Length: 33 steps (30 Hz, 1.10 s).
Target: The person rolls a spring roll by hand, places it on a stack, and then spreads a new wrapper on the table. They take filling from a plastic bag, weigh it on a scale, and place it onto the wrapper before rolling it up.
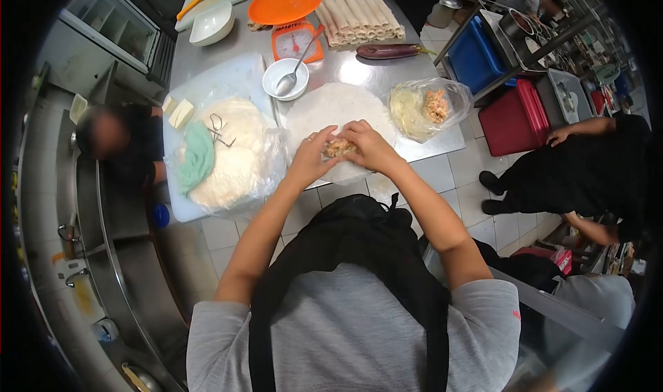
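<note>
My left hand and my right hand are cupped round a lump of orange-pink chopped filling, pressing it from both sides with curled fingers. The filling lies at the near edge of a thin, round white wrapper sheet on the steel table. Part of the lump is hidden under my fingers. To the right, a clear plastic bag holds more of this filling. Left of my hands, a pale stack of wrapper sheets lies under plastic, with a green cloth on it.
A white bowl with a spoon stands before an orange scale. Rolled wrappers, an eggplant, an orange plate and another white bowl are farther back. People stand at left and right; a red bin is at right.
</note>
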Each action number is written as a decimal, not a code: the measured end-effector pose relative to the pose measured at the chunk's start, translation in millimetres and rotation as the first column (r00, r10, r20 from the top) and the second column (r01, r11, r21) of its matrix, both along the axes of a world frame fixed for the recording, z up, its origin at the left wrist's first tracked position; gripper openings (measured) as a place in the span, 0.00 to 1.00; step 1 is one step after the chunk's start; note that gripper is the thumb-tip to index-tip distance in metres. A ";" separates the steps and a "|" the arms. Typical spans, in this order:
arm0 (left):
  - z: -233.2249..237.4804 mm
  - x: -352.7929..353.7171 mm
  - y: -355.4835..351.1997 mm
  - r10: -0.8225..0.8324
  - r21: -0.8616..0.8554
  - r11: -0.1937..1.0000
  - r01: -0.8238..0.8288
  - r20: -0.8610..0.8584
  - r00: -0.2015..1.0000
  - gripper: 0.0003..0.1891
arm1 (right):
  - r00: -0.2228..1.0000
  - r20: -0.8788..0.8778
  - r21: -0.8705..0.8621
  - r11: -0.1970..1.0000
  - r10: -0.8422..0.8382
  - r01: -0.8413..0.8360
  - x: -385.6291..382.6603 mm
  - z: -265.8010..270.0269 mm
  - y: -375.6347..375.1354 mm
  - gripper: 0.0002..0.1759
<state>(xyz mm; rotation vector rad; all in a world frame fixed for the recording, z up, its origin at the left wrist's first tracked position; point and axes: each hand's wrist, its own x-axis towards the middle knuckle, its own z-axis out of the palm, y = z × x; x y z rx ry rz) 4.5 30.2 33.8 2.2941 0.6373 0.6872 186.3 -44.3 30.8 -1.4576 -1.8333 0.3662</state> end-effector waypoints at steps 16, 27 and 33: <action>-18.4 -19.2 -4.8 0.242 -0.064 0.968 -0.241 0.009 0.970 0.07 | 0.969 0.227 0.058 0.994 -0.099 0.088 -29.0 -1.5 8.6 0.05; -11.3 -5.0 2.5 0.037 -0.093 0.995 -0.044 -0.072 0.997 0.34 | 0.955 0.288 -0.151 0.988 0.070 -0.027 -2.7 -18.5 12.5 0.27; -9.9 -17.9 -1.2 0.088 0.033 0.995 -0.092 0.122 0.989 0.20 | 0.989 -0.116 -0.027 0.996 -0.090 0.087 6.5 9.6 -4.6 0.15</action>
